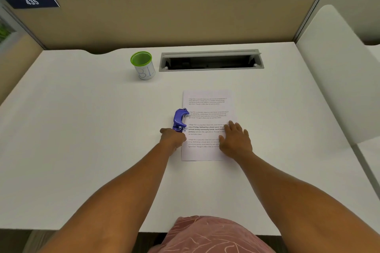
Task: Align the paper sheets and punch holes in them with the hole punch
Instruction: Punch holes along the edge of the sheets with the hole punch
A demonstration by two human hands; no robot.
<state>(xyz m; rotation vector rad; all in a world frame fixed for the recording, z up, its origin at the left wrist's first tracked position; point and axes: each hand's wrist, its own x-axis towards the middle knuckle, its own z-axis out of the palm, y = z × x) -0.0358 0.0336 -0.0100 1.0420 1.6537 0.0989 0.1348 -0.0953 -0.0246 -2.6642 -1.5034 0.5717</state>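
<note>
Paper sheets on white desk, purple hole punch at their 9 o'clock edge, left hand seemingly curled around its near end, right hand flat, fingers spread, pressing the sheets at 4 o'clock.

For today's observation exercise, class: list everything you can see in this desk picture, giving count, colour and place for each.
desk: one, white, fills the middle
paper sheets: one stack, white with printed text, desk centre
hole punch: one, purple, on the stack's left edge
cup: one, white with green rim, upright, back of desk
cable tray: one, grey, open, right of the cup
partition: one, beige, behind the desk
number signs: two, dark blue, on the partition top
left hand: at the punch's near end
right hand: flat on the paper
</note>
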